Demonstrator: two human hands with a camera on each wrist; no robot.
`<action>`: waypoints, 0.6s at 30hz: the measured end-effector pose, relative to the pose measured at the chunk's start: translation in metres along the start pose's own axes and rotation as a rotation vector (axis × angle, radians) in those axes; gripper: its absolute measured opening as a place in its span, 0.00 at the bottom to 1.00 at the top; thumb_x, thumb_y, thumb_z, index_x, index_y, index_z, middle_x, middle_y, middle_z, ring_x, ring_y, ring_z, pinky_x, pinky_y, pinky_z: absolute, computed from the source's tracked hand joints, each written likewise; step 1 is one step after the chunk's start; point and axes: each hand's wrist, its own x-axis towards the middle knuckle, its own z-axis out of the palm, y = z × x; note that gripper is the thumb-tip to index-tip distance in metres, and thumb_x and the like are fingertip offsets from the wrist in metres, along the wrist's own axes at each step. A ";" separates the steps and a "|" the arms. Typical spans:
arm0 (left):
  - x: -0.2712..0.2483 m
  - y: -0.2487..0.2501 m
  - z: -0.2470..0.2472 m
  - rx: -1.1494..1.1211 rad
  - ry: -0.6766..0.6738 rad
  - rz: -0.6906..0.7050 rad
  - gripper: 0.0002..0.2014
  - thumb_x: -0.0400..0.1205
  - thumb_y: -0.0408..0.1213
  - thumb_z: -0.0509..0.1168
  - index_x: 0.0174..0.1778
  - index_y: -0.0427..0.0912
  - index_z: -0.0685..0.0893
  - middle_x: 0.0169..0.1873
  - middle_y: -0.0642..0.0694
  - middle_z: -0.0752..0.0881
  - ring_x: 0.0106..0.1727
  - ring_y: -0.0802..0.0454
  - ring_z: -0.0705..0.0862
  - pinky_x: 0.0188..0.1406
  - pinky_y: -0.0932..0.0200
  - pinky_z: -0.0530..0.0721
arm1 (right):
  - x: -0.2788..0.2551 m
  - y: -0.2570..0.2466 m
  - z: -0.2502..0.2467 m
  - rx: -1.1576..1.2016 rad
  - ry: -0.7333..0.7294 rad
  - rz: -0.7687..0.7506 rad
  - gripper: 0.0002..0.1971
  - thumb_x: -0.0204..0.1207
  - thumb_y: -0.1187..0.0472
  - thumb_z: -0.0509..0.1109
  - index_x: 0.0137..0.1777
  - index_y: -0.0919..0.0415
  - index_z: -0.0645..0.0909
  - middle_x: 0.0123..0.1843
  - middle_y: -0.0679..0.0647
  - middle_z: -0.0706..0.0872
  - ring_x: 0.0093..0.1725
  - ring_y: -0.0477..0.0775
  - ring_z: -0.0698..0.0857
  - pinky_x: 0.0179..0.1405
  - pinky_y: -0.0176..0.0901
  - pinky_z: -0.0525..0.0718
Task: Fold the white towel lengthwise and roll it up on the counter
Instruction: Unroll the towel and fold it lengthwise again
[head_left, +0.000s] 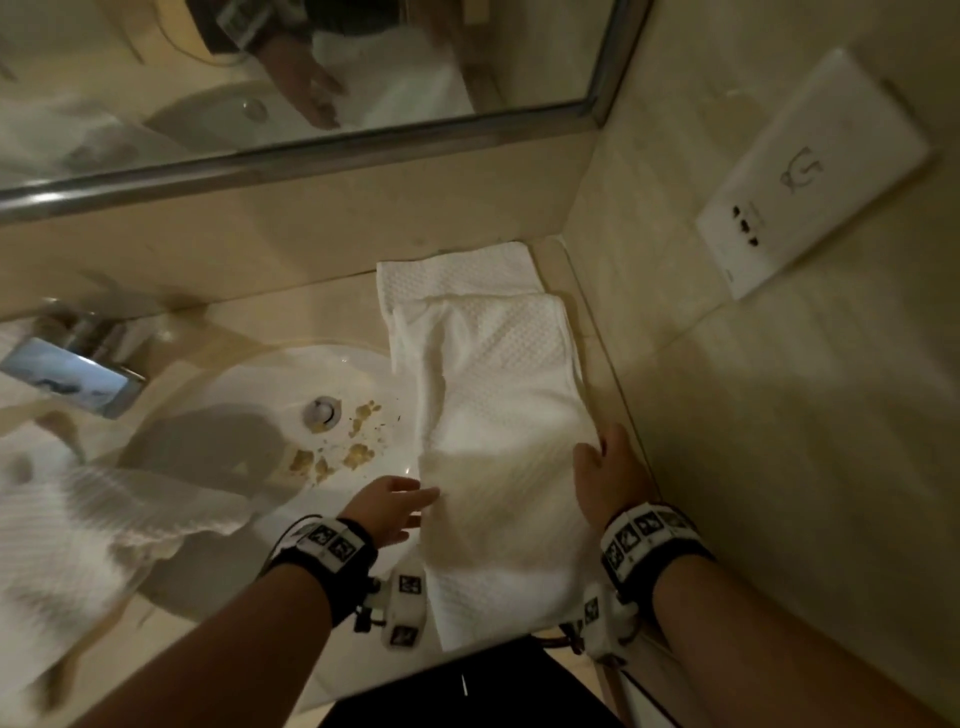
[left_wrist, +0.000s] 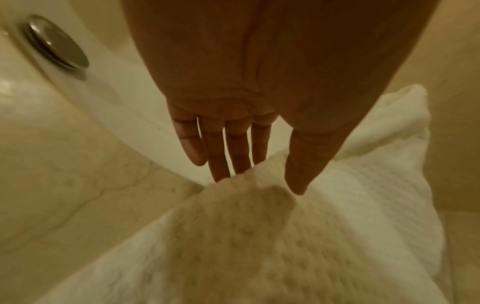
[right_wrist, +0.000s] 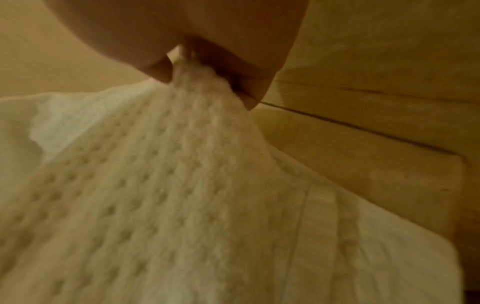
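The white waffle-textured towel (head_left: 498, 395) lies as a long strip on the beige counter (head_left: 332, 312), right of the sink, running from the back wall to the front edge. Its far part is doubled over itself. My left hand (head_left: 415, 501) is at the towel's left edge, fingers straight, their tips touching the cloth (left_wrist: 259, 246). My right hand (head_left: 595, 452) is at the right edge, close to the side wall. The right wrist view shows that hand (right_wrist: 207, 88) pinching a raised fold of the towel (right_wrist: 182, 205) between thumb and fingers.
The white sink basin (head_left: 249, 395) sits left of the towel, with a metal drain (head_left: 323, 413) and brown crumbs (head_left: 358, 452). A chrome faucet (head_left: 72, 374) and a second crumpled towel (head_left: 78, 519) are farther left. A mirror (head_left: 260, 78) and wall socket (head_left: 810, 171) are on the walls.
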 end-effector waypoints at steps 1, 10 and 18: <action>0.000 0.000 0.003 0.017 0.006 0.006 0.21 0.79 0.47 0.77 0.64 0.45 0.79 0.59 0.46 0.87 0.59 0.47 0.87 0.67 0.44 0.83 | 0.001 0.004 0.000 -0.036 0.006 0.037 0.08 0.85 0.54 0.58 0.58 0.55 0.69 0.45 0.54 0.80 0.39 0.59 0.77 0.42 0.47 0.74; 0.001 0.001 0.008 0.285 0.053 0.013 0.17 0.76 0.53 0.79 0.49 0.43 0.88 0.50 0.45 0.89 0.53 0.47 0.87 0.50 0.52 0.86 | 0.010 0.032 -0.004 -0.132 -0.051 0.099 0.12 0.86 0.50 0.63 0.59 0.59 0.78 0.56 0.60 0.87 0.54 0.64 0.85 0.47 0.45 0.76; -0.005 0.010 0.017 0.371 0.099 0.091 0.15 0.81 0.50 0.74 0.40 0.43 0.82 0.40 0.44 0.87 0.42 0.48 0.85 0.40 0.56 0.80 | 0.009 0.061 -0.005 -0.206 -0.188 0.228 0.29 0.81 0.33 0.57 0.67 0.56 0.79 0.63 0.58 0.85 0.58 0.63 0.85 0.59 0.52 0.84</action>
